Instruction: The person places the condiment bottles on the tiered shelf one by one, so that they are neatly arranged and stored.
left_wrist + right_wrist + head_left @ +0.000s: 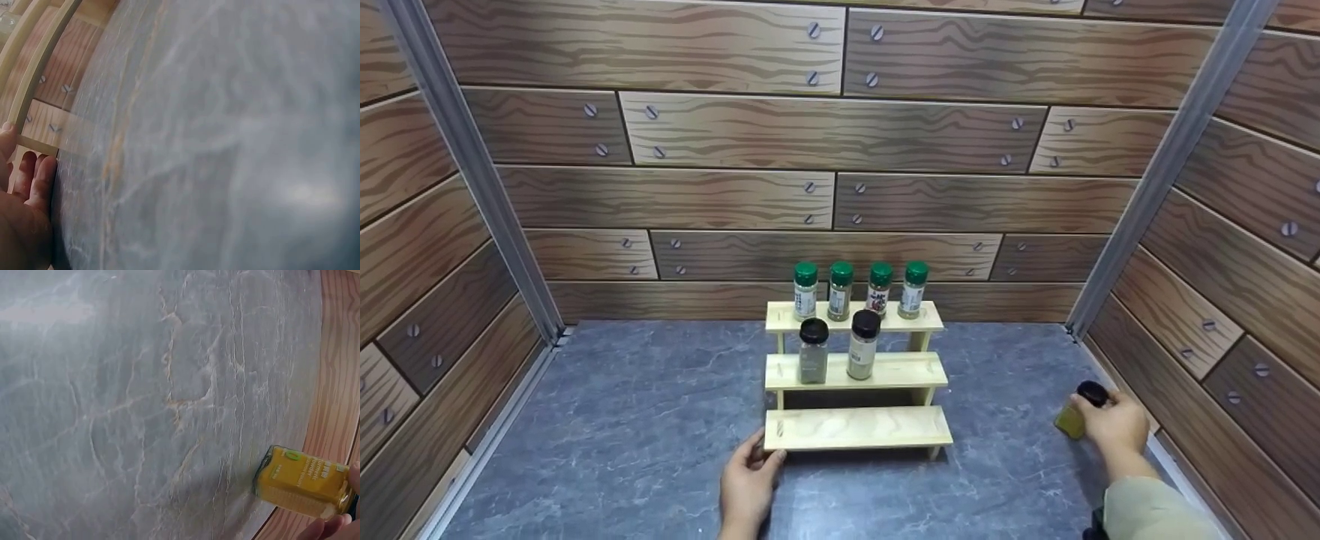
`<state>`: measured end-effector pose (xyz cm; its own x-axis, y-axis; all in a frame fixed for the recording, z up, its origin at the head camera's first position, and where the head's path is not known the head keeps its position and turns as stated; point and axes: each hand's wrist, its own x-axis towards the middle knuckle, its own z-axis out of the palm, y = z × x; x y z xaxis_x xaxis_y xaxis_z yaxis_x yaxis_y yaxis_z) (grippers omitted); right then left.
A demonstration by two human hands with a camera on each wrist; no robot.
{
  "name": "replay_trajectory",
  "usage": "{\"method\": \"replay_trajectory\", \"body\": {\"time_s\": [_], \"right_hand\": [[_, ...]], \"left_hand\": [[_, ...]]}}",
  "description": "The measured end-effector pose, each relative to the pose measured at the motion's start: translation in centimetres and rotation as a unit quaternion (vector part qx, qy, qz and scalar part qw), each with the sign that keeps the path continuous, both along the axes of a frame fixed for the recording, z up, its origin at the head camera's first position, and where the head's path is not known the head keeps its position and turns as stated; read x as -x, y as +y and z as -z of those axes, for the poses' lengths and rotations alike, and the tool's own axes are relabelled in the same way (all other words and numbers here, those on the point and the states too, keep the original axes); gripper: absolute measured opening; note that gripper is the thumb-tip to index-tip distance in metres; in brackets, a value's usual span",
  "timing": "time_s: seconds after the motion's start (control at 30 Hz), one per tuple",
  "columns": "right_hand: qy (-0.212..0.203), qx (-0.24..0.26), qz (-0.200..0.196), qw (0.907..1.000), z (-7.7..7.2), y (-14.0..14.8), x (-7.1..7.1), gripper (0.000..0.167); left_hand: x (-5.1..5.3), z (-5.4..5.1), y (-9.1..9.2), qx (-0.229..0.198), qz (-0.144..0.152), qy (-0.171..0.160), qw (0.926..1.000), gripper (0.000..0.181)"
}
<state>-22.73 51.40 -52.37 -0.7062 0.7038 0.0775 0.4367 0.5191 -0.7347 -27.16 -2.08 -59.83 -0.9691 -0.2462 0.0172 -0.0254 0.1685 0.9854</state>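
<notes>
A pale wooden three-step rack (858, 427) stands on the table. My left hand (746, 484) is at the front left corner of its lowest step. In the left wrist view, the thumb touches the step's edge (34, 73) and the fingers are beside the leg. At the right, my right hand (1116, 426) grips a square jar of yellow turmeric powder (1069, 421) near its black cap. The right wrist view shows the label of this turmeric jar (304, 481); most of the hand is cut off there. The jar is tilted, its base close to the table.
Several green-capped spice jars (840, 292) line the top step. On the middle step stand a black-capped jar with grey contents (813, 352) and a dark-capped jar with pale contents (862, 346). Wood-patterned walls (840, 135) enclose the grey marbled table (660, 397).
</notes>
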Motion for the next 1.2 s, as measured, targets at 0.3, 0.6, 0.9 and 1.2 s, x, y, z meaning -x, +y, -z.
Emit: {"method": "replay_trajectory", "body": {"time_s": [0.3,0.6,0.9,1.2], "right_hand": [[0.043,0.003,0.019,0.9989,0.6,-0.6,-0.2,0.064],[0.126,-0.038,0.015,0.9912,-1.1,-3.7,1.5,0.052],[0.205,-0.035,-0.069,0.9757,-5.4,-9.2,3.2,0.041],[0.252,0.001,-0.217,0.9432,-9.4,-14.1,4.4,0.036]], "left_hand": [[0.0,-0.2,0.2,-0.008,-0.004,-0.016,0.9998,0.055],[0.3,-0.1,0.5,0.004,-0.017,-0.022,0.9996,0.054],[0.2,0.0,0.2,0.001,-0.008,0.002,1.0000,0.053],[0.2,0.1,0.1,-0.003,-0.004,0.012,0.9999,0.055]]}}
